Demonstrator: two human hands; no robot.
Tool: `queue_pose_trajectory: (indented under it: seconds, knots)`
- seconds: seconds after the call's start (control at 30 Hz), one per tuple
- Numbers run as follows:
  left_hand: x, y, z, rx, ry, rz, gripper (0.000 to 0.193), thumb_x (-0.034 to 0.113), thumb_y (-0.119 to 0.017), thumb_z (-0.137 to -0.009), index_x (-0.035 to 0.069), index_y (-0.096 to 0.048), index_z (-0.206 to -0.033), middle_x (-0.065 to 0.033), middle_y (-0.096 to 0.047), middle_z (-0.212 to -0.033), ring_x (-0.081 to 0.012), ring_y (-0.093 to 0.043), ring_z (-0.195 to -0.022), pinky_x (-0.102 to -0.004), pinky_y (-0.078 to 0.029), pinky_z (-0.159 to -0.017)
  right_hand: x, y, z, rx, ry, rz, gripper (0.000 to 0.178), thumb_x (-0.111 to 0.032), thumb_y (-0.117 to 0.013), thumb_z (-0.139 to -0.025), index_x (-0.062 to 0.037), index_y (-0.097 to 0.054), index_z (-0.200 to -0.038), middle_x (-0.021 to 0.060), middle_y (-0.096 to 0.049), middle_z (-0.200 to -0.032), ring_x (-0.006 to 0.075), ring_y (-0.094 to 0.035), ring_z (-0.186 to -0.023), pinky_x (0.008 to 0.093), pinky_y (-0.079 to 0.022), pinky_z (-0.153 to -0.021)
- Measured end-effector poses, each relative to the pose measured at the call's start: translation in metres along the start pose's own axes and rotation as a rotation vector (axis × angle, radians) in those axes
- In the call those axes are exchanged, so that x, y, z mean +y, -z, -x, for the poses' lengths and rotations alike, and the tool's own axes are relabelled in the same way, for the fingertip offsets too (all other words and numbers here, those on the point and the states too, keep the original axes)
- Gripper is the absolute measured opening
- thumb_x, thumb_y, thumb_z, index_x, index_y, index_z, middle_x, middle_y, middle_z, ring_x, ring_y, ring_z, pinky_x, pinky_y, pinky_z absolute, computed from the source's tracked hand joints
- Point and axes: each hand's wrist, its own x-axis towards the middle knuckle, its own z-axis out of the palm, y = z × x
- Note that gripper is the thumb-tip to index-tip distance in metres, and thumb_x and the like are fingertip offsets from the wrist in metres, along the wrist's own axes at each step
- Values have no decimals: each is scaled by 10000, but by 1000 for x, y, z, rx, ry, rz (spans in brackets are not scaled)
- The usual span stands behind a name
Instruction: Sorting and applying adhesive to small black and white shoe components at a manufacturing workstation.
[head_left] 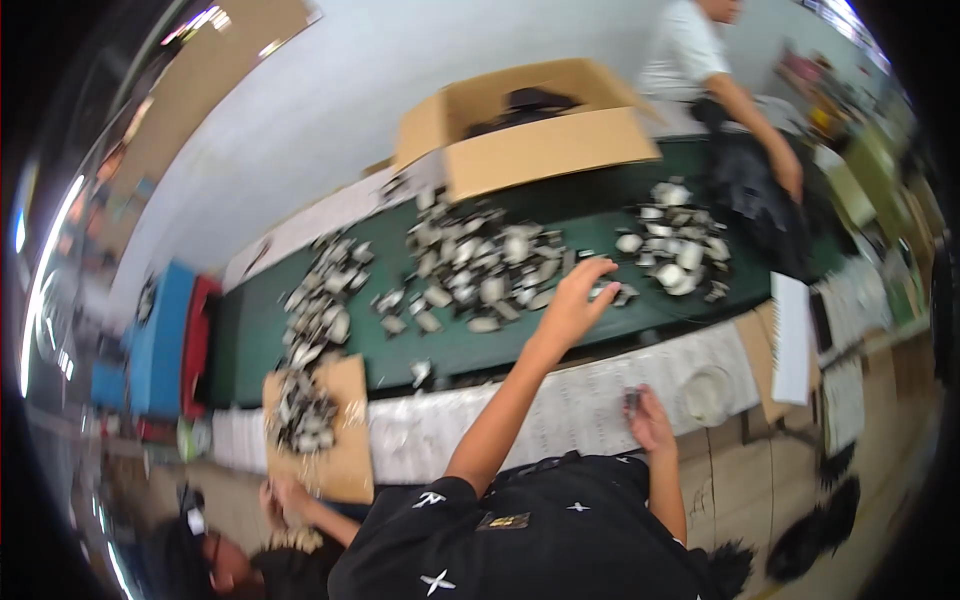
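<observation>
My left hand [578, 305] reaches out over the green table, its fingers apart and nothing seen in them. It is nearest the right end of a large pile of small silver-white and black parts [485, 260]. A few loose parts lie by its fingertips. A smaller heap of similar parts [680, 240] lies further right. My right hand [652, 425] is low, by the paper-covered front edge. Its fingers are closed on a small dark part [632, 400], blurred, whose exact kind I cannot make out.
An open cardboard box [555, 150] with black contents stands at the back. Another person's arm [750, 120] rests by black cloth [755, 195]. At lower left a co-worker's hands [290, 497] are beside cardboard [345, 430] bearing parts. A round clear dish [706, 393] sits on paper [580, 415].
</observation>
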Motion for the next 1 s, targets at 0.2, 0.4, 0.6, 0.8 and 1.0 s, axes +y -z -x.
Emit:
queue_pose_trajectory:
  seconds: [0.2, 0.4, 0.6, 0.8, 1.0]
  knots:
    - [-103, 109, 159, 475, 628, -888, 397, 198, -654, -793, -16, -561, -1114, -205, -581, -1090, -377, -557, -1005, -452, -470, -850, -6, 1, -14, -29, -76, 4, 193, -142, -518, -964, -94, -518, -1151, 149, -611, -1094, 226, -640, -892, 318, -564, -773]
    - [-127, 173, 263, 373, 1330, -967, 577, 474, -754, -703, -18, -607, -965, -211, -639, -988, -374, -591, -988, -517, -447, -819, -5, 3, -13, -56, -87, -29, 189, -146, -509, -970, -97, -517, -1152, 158, -576, -1145, 235, -643, -895, 325, -574, -791]
    - [-141, 162, 265, 624, 1071, -636, 388, 338, -711, -771, -37, -634, -835, -204, -659, -846, -355, -637, -809, -472, -460, -730, -2, 0, -7, -23, -97, -47, 194, -139, -524, -961, -91, -520, -1148, 158, -576, -1140, 243, -635, -905, 327, -568, -810]
    - [-149, 145, 252, 748, 920, -694, 195, 93, -698, -796, -51, -630, -908, -211, -588, -895, -387, -573, -828, -439, -448, -756, -3, -5, -9, -68, -69, -32, 183, -135, -524, -960, -88, -518, -1137, 157, -580, -1136, 243, -636, -900, 318, -565, -798]
    - [-106, 139, 225, 901, 608, 25, 153, 158, -608, -910, 60, -541, -1004, -151, -599, -1047, -323, -634, -906, -389, -510, -781, -4, -9, -9, -17, -46, 15, 193, -129, -532, -956, -84, -522, -1143, 130, -607, -1099, 223, -632, -908, 320, -557, -811]
